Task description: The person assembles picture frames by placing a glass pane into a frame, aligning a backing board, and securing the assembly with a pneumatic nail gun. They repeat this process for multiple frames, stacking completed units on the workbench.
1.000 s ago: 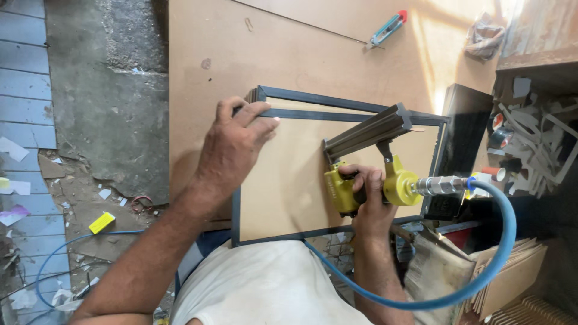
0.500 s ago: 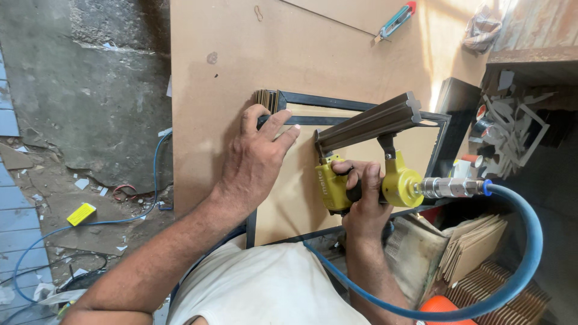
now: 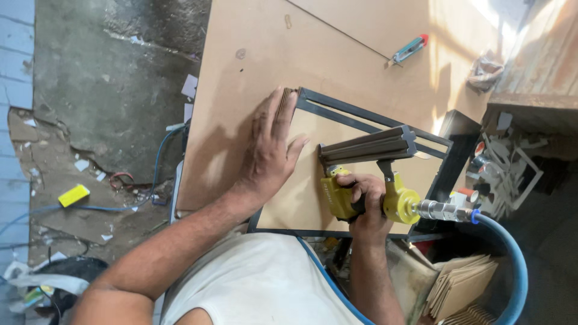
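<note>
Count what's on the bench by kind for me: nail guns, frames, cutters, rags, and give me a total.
Nail guns: 1, the yellow nail gun in the right hand
Frames: 1, the dark frame under the left hand
Cutters: 1, the cutter
Rags: 1, the crumpled rag
Total: 4
</note>
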